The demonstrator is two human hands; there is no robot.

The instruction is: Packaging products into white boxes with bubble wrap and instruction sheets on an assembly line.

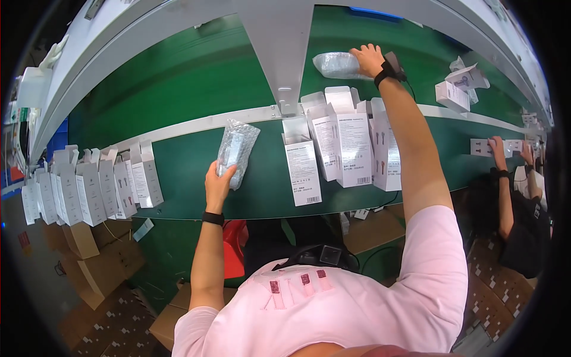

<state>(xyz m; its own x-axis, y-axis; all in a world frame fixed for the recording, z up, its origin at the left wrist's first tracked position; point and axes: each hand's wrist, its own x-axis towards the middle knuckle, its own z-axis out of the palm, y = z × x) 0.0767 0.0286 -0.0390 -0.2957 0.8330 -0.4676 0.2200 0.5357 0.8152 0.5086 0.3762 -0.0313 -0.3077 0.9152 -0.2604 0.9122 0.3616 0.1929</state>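
Note:
My left hand (219, 183) grips the lower end of a bubble-wrapped package (238, 146), holding it tilted over the near green tabletop. Stretched far forward, my right hand (370, 60) has its fingers curled over the right end of a second bubble-wrapped package (336, 65) on the far green surface. What sits inside either wrap is hard to make out. Between my arms stand several open white cartons with flaps up, among them a front carton (303, 174) and a taller carton (354, 146).
More open cartons (89, 189) stand in a row at the left. A metal rail (196, 123) and a post (279, 53) divide the surfaces. At far right lies an opened carton (452, 95); a co-worker's hands (498, 146) handle boxes. Brown cardboard boxes (98, 273) sit below.

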